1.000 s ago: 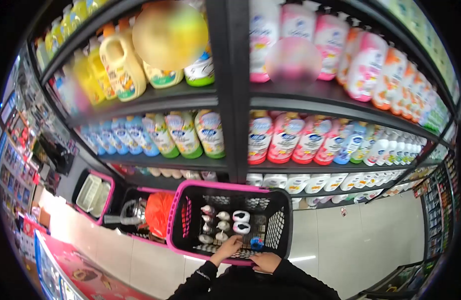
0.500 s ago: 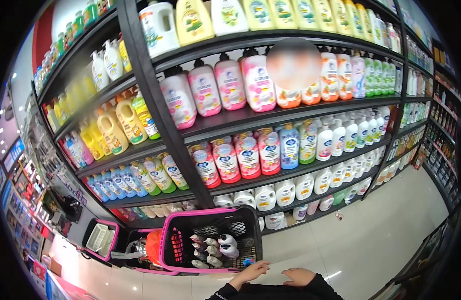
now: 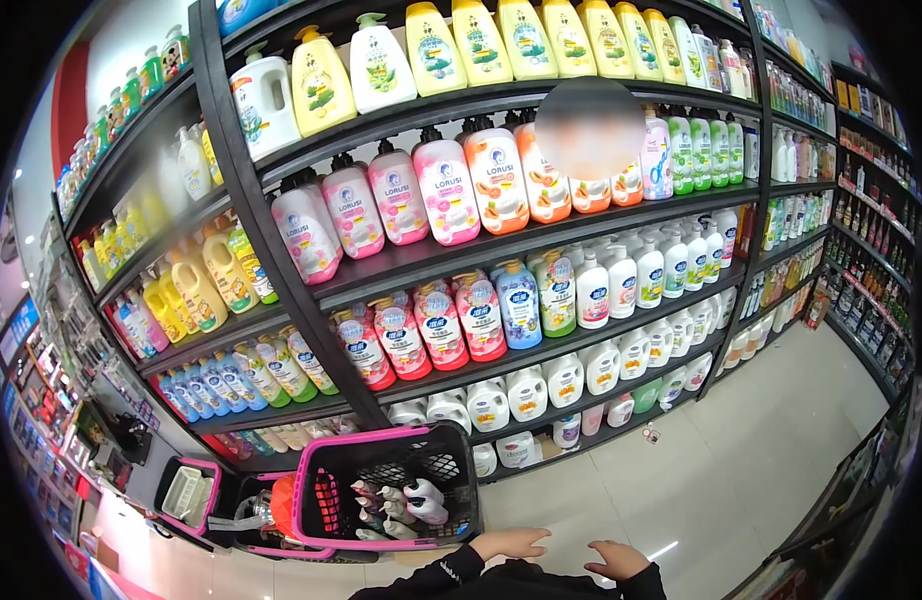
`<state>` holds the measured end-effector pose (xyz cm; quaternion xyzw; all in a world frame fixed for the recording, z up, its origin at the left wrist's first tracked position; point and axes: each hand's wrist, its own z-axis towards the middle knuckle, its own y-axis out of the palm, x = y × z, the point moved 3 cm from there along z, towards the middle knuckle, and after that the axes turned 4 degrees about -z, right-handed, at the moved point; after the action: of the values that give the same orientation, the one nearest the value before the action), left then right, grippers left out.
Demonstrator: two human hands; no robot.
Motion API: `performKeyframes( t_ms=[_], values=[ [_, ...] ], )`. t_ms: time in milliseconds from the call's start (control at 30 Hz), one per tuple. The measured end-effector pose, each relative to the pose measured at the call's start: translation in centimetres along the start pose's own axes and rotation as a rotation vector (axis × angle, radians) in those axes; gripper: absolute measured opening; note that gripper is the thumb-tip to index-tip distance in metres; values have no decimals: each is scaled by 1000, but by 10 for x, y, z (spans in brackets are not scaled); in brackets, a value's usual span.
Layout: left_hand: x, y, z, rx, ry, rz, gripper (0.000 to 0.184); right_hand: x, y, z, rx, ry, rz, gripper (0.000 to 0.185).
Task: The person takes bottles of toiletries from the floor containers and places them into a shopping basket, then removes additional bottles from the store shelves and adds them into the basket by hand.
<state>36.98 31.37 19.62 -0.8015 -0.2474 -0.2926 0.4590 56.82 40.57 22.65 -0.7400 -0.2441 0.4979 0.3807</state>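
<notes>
Left hand (image 3: 511, 543) of mine empty, fingers stretched out, just off near-right corner of black plastic basket (image 3: 465, 500) with pink rim; my right hand (image 3: 621, 561) also empty, fingers loosely spread, farther right of basket. White rounded bottles (image 3: 426, 510) inside basket; black shelves (image 3: 421, 262) of coloured plastic bottles (image 3: 446, 190) behind it.

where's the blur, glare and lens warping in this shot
Head view: fisheye warping bends the shelves and the corners go black; head view: a round blurred patch covers some bottles; head view: a white glare streak on the floor near the right hand.
</notes>
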Motion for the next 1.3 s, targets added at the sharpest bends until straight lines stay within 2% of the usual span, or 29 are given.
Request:
performKeyframes(
  t_ms=[133, 233, 300, 433, 533, 600, 767, 833, 967, 1033, 1100, 1167, 1233, 1300],
  values=[
    [9, -29, 9, -26, 14, 84, 51, 13, -4, 1, 18, 64, -11, 47],
    [8, -48, 16, -76, -76, 73, 51, 14, -18, 6, 14, 82, 12, 47],
    [-3, -62, 22, 87, 1, 77, 51, 20, -25, 14, 15, 69, 6, 46],
    [-17, -101, 26, 151, 6, 74, 52, 24, -49, 42, 74, -30, 24, 45],
    [-30, -135, 27, 238, -30, 85, 50, 30, -70, 76, 25, -28, -1, 45],
    [-42, -158, 26, 208, -153, 51, 51, 34, -83, 105, 69, -84, -22, 44],
    [-82, -207, 17, 453, -70, 30, 53, 4, -128, 178, 130, -213, 29, 40],
    [-93, -226, 14, 500, -41, -3, 53, -15, -144, 203, 208, -356, 94, 37],
    [-67, -278, -21, 584, -90, -169, 50, -44, -164, 249, 189, -409, 125, 37],
    [-68, -298, -33, 635, 48, -301, 45, -60, -179, 264, 253, -519, 104, 39],
    [-50, -327, -49, 647, 55, -330, 43, -65, -194, 280, 297, -565, 99, 40],
    [-37, -355, -63, 759, 264, -390, 41, -74, -212, 294, 345, -615, 101, 41],
    [-20, -380, -76, 909, 327, -431, 35, -86, -242, 301, 481, -635, 3, 43],
    [-9, -405, -83, 1079, 470, -426, 37, -97, -267, 310, 542, -663, -6, 45]
  ],
)
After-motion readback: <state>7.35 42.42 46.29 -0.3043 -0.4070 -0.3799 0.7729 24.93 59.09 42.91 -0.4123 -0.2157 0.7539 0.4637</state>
